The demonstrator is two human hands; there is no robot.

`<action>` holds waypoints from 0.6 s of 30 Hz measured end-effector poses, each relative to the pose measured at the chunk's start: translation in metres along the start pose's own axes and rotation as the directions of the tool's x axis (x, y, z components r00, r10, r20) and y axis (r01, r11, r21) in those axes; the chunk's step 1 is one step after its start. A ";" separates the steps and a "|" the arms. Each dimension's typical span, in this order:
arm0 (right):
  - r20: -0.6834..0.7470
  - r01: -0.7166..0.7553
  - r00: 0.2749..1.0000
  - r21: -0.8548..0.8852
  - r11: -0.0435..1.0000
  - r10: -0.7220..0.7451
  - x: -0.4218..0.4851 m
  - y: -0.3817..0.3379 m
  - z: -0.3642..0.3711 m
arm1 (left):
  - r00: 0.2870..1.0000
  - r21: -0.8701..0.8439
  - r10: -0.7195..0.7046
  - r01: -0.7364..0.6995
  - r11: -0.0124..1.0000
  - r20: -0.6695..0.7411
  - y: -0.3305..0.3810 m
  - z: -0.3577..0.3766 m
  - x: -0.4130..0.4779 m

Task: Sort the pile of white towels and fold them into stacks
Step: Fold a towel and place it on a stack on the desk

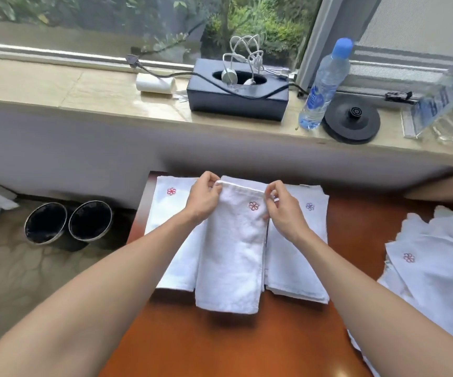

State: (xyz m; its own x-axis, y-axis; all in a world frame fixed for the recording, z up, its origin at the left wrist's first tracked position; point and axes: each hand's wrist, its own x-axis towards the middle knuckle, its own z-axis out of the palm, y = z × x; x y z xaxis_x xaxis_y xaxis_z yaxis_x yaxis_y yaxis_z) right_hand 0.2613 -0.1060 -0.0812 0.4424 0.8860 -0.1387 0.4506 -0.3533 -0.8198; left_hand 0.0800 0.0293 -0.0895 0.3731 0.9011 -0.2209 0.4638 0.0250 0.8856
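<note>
A folded white towel (233, 254) with a red flower mark lies lengthwise on the orange-brown table (219, 344). My left hand (203, 198) pinches its far left corner, and my right hand (281, 208) pinches its far right corner. It sits between two flat stacks: a left stack (171, 213) with a red flower and a right stack (298, 257) with a purple flower. The towel overlaps both stacks. An unsorted pile of white towels (432, 270) covers the table's right side.
Behind the table runs a stone window sill with a dark tissue box (236, 99) holding cables, a water bottle (326, 83), a black round base (351, 121) and a white roll (154, 83). Two dark round bins (67, 223) stand on the floor at left.
</note>
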 end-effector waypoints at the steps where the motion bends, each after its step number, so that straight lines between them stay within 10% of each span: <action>1: 0.011 0.000 1.000 -0.036 0.999 0.000 0.006 0.005 0.004 | 1.000 0.015 0.002 -0.002 1.000 0.003 -0.005 0.004 0.009; 18: 0.166 0.005 0.984 -0.391 0.920 0.065 0.057 0.040 0.039 | 0.998 0.318 -0.005 -0.016 0.948 0.064 -0.031 0.036 0.076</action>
State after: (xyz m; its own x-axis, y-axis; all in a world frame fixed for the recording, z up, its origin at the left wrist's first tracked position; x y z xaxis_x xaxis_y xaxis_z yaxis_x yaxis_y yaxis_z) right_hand 0.2741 -0.0578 -0.1440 0.3358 0.8987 -0.2821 0.7204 -0.4380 -0.5378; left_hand 0.1229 0.0814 -0.1488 0.4214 0.8715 -0.2506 0.6894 -0.1284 0.7129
